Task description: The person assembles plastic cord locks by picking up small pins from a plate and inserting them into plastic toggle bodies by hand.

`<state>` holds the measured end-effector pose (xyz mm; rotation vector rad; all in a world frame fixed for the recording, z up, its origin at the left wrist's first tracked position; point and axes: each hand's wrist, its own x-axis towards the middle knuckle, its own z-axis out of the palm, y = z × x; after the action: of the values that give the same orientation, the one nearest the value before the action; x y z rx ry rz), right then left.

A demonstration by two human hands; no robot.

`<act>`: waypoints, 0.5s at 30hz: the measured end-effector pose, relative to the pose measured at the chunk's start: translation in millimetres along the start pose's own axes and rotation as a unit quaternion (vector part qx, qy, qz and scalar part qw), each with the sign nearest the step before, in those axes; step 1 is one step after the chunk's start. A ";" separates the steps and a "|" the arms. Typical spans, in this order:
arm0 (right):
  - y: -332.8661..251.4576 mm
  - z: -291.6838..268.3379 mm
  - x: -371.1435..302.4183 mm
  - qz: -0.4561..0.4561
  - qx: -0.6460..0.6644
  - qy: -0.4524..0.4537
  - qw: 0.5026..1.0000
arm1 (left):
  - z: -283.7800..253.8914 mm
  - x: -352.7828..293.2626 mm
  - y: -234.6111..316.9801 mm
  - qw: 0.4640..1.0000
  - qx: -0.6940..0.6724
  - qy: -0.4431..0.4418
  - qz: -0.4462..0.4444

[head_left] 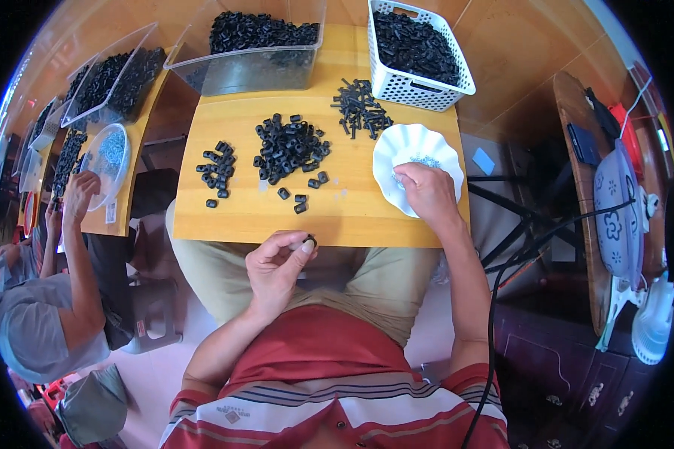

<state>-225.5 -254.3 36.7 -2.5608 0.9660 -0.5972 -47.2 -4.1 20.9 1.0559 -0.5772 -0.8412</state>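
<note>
My left hand (271,268) is just off the table's front edge, pinching a short black plastic sleeve (311,241) between thumb and fingertips. My right hand (431,193) reaches into a white scalloped bowl (388,153) at the table's right side. Its fingers are pressed together beside the small silvery-blue metal parts (427,161) there; what they pinch is hidden. On the table lie a large heap of black sleeves (286,146) in the middle and a smaller group (217,173) to its left. Thin black plastic stems (359,106) are spread behind the bowl.
At the back of the wooden table (329,224) stand a clear bin (251,75) and a white perforated basket (419,91), both holding black parts. Left, a co-worker's hand (82,191) is at a round tub (93,168). A black cable (494,314) hangs right of my arm.
</note>
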 end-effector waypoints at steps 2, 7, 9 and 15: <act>0.3 -1.2 -0.6 -0.011 0.005 0.017 1.000 | 0.4 -0.3 0.3 1.000 0.000 0.001 0.004; 1.8 -0.5 -2.4 0.006 0.034 0.036 0.999 | -1.1 -3.5 -2.0 1.000 0.029 -0.005 0.006; 2.5 -1.2 -2.4 0.010 0.039 0.041 0.998 | 0.4 -4.0 -2.2 0.999 0.034 -0.009 0.004; 3.2 -2.6 -2.4 0.034 0.075 0.047 0.996 | 6.9 -3.2 -3.0 0.999 0.043 -0.003 -0.011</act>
<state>-230.2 -255.4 36.8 -2.3775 0.9946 -0.7472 -55.2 -5.7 20.8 1.1398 -0.6130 -0.8451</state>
